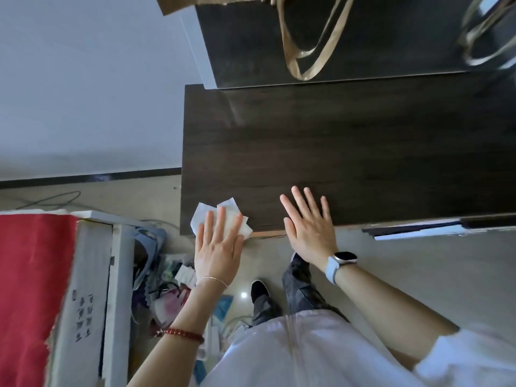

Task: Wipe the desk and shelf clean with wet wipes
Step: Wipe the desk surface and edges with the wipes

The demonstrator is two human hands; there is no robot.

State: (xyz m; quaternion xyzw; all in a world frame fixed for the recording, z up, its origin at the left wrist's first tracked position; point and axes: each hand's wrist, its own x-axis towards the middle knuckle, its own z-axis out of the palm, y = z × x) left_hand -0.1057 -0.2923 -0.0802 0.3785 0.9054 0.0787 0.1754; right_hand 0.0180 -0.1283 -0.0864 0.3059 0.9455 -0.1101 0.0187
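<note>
A dark wood desk fills the middle of the view. A white wet wipe lies flat on its near left corner. My left hand presses on the wipe with straight fingers. My right hand, a watch on its wrist, rests flat on the desk's front edge, fingers spread and holding nothing. Behind the desk rises a dark shelf.
A brown paper bag with tan handles hangs over the shelf front. A second set of handles shows at the top right. A red-covered box and a cluttered bin stand on the floor to the left. A white wall lies beyond.
</note>
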